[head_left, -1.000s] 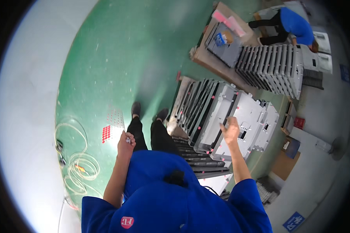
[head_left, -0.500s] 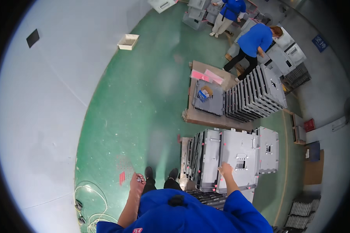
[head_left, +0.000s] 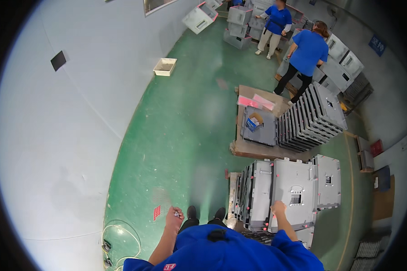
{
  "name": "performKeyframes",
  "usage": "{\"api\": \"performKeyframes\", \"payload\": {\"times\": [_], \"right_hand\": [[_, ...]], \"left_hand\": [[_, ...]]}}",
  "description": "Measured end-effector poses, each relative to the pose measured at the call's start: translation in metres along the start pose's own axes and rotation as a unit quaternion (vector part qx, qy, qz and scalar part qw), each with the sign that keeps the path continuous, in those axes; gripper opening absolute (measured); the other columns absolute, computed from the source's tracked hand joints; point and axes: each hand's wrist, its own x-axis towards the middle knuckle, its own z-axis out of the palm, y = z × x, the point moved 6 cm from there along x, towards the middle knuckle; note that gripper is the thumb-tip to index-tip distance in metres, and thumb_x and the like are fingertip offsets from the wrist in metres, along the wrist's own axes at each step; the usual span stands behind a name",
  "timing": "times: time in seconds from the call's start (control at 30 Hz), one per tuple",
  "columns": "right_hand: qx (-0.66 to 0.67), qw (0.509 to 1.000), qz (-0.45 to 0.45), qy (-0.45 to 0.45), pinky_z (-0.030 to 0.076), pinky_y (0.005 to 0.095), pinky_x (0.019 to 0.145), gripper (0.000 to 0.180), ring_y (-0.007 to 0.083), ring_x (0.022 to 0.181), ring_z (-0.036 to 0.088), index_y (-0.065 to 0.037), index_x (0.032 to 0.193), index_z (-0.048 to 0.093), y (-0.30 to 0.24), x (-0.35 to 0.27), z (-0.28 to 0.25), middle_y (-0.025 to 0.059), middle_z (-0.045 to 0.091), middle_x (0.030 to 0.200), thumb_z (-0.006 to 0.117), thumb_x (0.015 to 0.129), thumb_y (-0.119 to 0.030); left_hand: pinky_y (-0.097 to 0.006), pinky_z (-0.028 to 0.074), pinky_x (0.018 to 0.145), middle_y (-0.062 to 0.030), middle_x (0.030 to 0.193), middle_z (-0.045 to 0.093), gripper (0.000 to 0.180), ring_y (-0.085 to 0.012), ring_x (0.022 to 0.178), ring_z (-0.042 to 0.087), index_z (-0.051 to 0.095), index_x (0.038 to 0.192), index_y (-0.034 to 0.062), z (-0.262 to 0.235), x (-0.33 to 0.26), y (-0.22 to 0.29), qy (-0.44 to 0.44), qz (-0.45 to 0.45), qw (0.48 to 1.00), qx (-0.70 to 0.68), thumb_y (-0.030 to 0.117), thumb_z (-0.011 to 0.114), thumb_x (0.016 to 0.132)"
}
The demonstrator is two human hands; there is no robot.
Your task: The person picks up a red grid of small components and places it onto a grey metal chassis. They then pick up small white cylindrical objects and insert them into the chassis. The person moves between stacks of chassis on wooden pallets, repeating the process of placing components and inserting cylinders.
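Note:
My left hand (head_left: 174, 218) is curled round several small grey pieces, too small to name, held above the floor at my left side. My right hand (head_left: 278, 208) is closed at the left edge of a light grey cabinet panel (head_left: 285, 183). Its fingertips hide whatever they pinch there. Pink plugs dot the panel's edges, and a square cutout with small holes sits near its middle. The panel rests on a stack of similar ones, with another grey panel (head_left: 260, 180) to its left and a smaller one (head_left: 328, 194) to its right.
Beyond the stack, a pallet (head_left: 253, 151) carries a row of upright panels (head_left: 309, 119), an open box (head_left: 254, 121) of small parts and pink sheets (head_left: 248, 102). Two co-workers in blue stand farther back. A hose (head_left: 138, 244) lies on the floor at left; a white tray (head_left: 165, 67) stands by the wall.
My view has tilted up, so the scene sits lower and farther right. The nearer co-worker, bent over before, has straightened up. Both my hands keep about the same places.

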Motion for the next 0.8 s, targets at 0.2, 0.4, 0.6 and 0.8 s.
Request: {"api": "performKeyframes", "payload": {"times": [0.2, 0.4, 0.6, 0.8], "right_hand": [[-0.002, 0.999, -0.009, 0.043, 0.047, 0.034, 0.065, 0.016, 0.0254, 0.077, 0.059, -0.008, 0.07, 0.063, 0.008, 0.011, 0.002, 0.0109, 0.062, 0.077, 0.053, 0.062, -0.019], [0.003, 1.0, 0.005, -0.008, 0.047, 0.0346, 0.064, 0.017, 0.0267, 0.078, 0.059, -0.008, 0.072, 0.064, 0.001, 0.021, 0.01, 0.0117, 0.062, 0.078, 0.053, 0.061, -0.015], [0.003, 1.0, -0.015, -0.024, 0.048, 0.0353, 0.065, 0.021, 0.0275, 0.08, 0.059, -0.007, 0.079, 0.063, -0.011, 0.021, 0.012, 0.0137, 0.061, 0.084, 0.055, 0.065, -0.022], [0.04, 0.998, -0.044, -0.015, 0.047, 0.0377, 0.067, 0.027, 0.0282, 0.079, 0.059, -0.007, 0.08, 0.062, -0.009, 0.017, 0.0, 0.013, 0.061, 0.082, 0.058, 0.068, -0.031]], "left_hand": [[-0.025, 0.031, 0.046, -0.0046, 0.061, 0.043, 0.03, -0.015, 0.053, 0.039, 0.044, 0.069, 0.0076, 0.012, 0.011, -0.01, -0.015, -0.025, 1.0, -0.005, 0.03, 0.035, 0.087], [-0.025, 0.03, 0.047, -0.0032, 0.059, 0.04, 0.03, -0.0146, 0.052, 0.036, 0.042, 0.066, 0.0092, 0.042, 0.013, -0.026, -0.017, -0.067, 0.997, 0.019, 0.031, 0.036, 0.085], [-0.025, 0.031, 0.048, -0.003, 0.059, 0.04, 0.03, -0.015, 0.054, 0.038, 0.044, 0.07, 0.0075, 0.072, 0.01, -0.041, -0.078, -0.092, 0.992, 0.028, 0.031, 0.036, 0.086], [-0.026, 0.034, 0.051, -0.0056, 0.066, 0.046, 0.03, -0.0167, 0.059, 0.042, 0.047, 0.074, 0.0058, 0.095, -0.003, -0.047, -0.062, -0.072, 0.993, 0.069, 0.032, 0.037, 0.086]]}}
